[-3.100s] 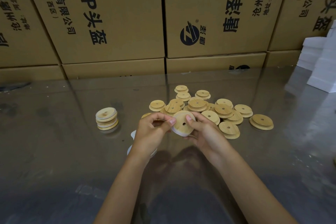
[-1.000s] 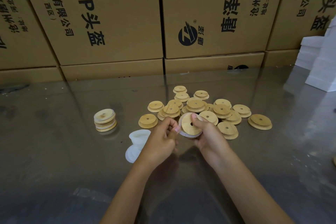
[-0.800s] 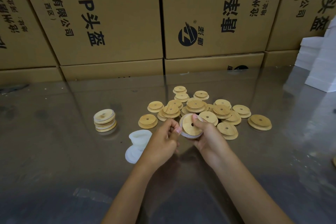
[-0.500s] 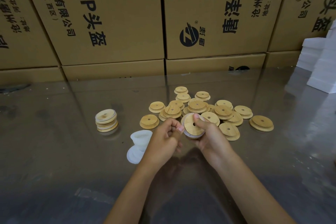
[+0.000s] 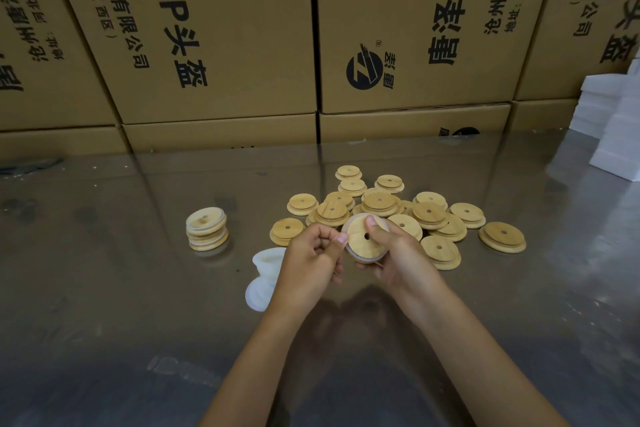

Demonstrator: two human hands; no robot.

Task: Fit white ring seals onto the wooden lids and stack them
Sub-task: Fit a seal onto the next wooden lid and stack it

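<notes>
Two hands meet just near of the loose lids [image 5: 429, 213]: your right hand [image 5: 398, 253] grips the wooden lid [image 5: 363, 236] while your left hand [image 5: 311, 256] pinches its white ring seal [image 5: 360, 257], which may twist or pop off if stretched unevenly.

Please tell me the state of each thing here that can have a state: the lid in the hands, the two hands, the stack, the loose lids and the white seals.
Held lid: tilted, white ring around its edge.
Left hand: pinches the ring at the lid's left edge.
Right hand: holds the lid, thumb on its face.
Stack of finished lids: upright, left of the pile.
Loose lids: lying flat, some overlapping.
White seals: heaped on the table, partly behind the left hand.
</notes>
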